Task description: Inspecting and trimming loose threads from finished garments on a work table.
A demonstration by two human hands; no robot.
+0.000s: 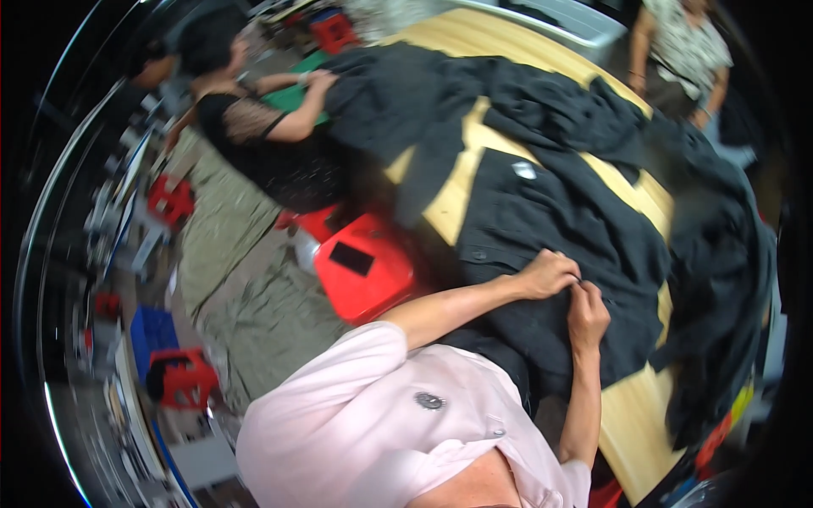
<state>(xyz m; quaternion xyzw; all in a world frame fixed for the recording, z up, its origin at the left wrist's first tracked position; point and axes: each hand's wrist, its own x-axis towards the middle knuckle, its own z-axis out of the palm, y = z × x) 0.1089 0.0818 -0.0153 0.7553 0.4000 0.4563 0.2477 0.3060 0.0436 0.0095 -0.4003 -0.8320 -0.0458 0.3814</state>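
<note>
The left hand point(552, 275) and right hand point(589, 315) nearly meet, fingertips pinched on a small fold of a soft, wrinkled black garment point(559, 207). It lies in loose creases over the smooth, pale wood-look table point(641, 427) before the person; a flat dark phone point(350, 259) rests on a square red plastic stool point(373, 289) leftward.

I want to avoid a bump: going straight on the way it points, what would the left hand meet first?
Probably the right hand, whose fingertips sit just beyond those of the left hand; depth is unclear, so the dark garment beneath might come first.
</note>
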